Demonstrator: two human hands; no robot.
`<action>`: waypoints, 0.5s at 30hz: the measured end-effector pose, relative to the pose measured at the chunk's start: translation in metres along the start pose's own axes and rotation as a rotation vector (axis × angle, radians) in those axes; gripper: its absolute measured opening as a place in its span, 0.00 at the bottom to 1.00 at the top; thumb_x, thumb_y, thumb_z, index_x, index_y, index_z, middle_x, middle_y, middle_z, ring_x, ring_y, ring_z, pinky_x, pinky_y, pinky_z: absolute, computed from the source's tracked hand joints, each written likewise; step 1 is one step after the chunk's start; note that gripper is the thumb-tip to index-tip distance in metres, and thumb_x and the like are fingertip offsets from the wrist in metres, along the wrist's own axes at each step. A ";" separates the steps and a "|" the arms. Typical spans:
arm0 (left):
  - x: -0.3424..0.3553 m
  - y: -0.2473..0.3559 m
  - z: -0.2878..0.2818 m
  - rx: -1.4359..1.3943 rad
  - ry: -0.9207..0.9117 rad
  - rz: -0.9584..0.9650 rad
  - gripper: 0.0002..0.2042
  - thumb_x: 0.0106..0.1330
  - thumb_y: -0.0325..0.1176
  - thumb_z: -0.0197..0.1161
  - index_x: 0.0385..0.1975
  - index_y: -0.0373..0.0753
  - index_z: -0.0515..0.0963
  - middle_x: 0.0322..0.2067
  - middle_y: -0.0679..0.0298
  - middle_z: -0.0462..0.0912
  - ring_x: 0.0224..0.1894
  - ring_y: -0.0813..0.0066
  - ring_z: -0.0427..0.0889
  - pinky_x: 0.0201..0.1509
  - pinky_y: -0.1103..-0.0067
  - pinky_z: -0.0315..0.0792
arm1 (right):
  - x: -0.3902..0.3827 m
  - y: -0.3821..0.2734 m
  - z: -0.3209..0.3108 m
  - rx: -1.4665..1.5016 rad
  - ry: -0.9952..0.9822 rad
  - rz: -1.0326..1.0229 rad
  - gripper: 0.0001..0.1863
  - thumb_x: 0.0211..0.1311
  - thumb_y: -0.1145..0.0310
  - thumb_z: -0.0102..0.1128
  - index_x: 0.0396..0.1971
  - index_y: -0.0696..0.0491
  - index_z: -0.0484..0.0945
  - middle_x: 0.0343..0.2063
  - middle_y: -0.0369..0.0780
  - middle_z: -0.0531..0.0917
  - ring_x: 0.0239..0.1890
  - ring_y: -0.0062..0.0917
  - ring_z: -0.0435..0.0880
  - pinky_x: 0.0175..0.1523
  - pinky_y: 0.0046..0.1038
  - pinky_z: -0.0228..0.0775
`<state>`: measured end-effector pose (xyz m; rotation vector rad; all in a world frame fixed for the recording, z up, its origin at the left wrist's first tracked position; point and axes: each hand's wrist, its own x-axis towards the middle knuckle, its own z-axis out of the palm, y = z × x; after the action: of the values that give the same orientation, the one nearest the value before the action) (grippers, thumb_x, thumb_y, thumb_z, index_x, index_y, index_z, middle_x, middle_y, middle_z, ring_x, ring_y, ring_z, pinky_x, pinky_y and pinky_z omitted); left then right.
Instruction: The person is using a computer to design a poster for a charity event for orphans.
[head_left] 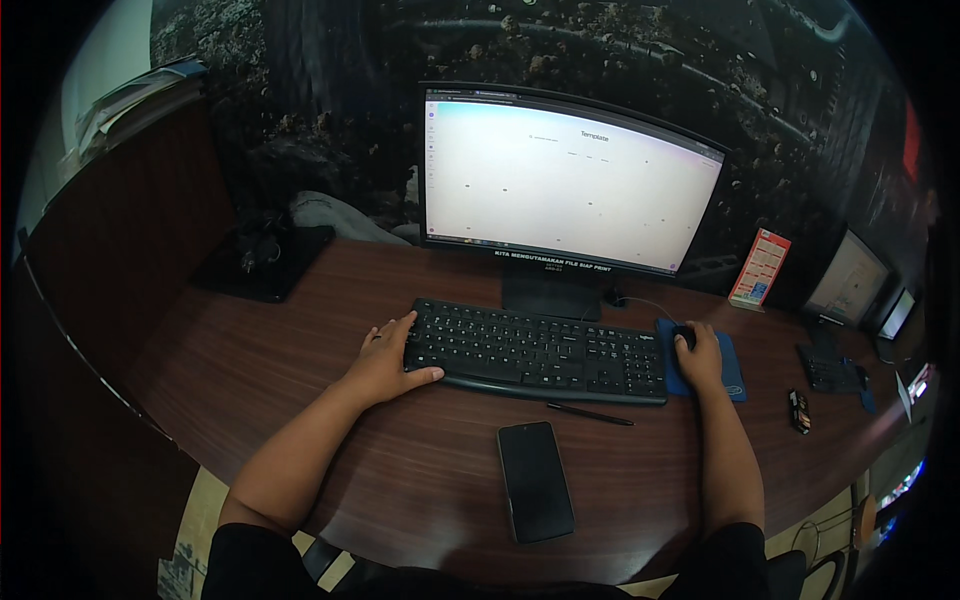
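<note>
Right hand [704, 360]: closed over black mouse [684, 336], on blue pad [733, 362]. Left hand [380, 362]: thumb and fingers apart, touching left end of keyboard [530, 350]. Nearer body: pen [590, 413], phone [536, 482]. Behind keyboard: lit monitor [570, 185].

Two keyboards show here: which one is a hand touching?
The keyboard before the central monitor: the left hand touches its left end. The smaller-looking keyboard at far right has no hand on it.

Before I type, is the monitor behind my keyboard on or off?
On: the monitor behind your keyboard glows bright and mostly white.
</note>
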<state>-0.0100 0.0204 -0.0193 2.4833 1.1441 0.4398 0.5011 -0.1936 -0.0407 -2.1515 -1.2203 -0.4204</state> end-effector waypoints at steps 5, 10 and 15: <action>-0.001 0.001 -0.001 0.002 -0.009 -0.008 0.54 0.58 0.58 0.75 0.76 0.32 0.53 0.72 0.39 0.62 0.77 0.46 0.57 0.81 0.54 0.44 | -0.001 -0.003 -0.001 0.001 -0.014 0.021 0.21 0.61 0.64 0.65 0.53 0.57 0.80 0.51 0.49 0.81 0.56 0.48 0.79 0.63 0.45 0.69; 0.001 -0.004 0.002 0.015 -0.003 0.013 0.55 0.58 0.64 0.71 0.76 0.33 0.52 0.71 0.38 0.62 0.78 0.44 0.55 0.81 0.55 0.44 | 0.000 -0.001 0.000 0.003 -0.010 0.010 0.21 0.61 0.63 0.65 0.53 0.56 0.80 0.51 0.49 0.81 0.56 0.48 0.79 0.62 0.44 0.69; 0.001 0.000 0.000 0.008 0.000 -0.001 0.54 0.58 0.57 0.75 0.75 0.31 0.53 0.72 0.39 0.62 0.77 0.47 0.57 0.81 0.54 0.43 | 0.000 0.000 0.001 0.002 0.010 -0.005 0.20 0.61 0.64 0.65 0.52 0.56 0.80 0.50 0.48 0.82 0.55 0.47 0.80 0.61 0.43 0.71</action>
<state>-0.0096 0.0209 -0.0198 2.4891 1.1493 0.4365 0.5011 -0.1934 -0.0418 -2.1422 -1.2207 -0.4315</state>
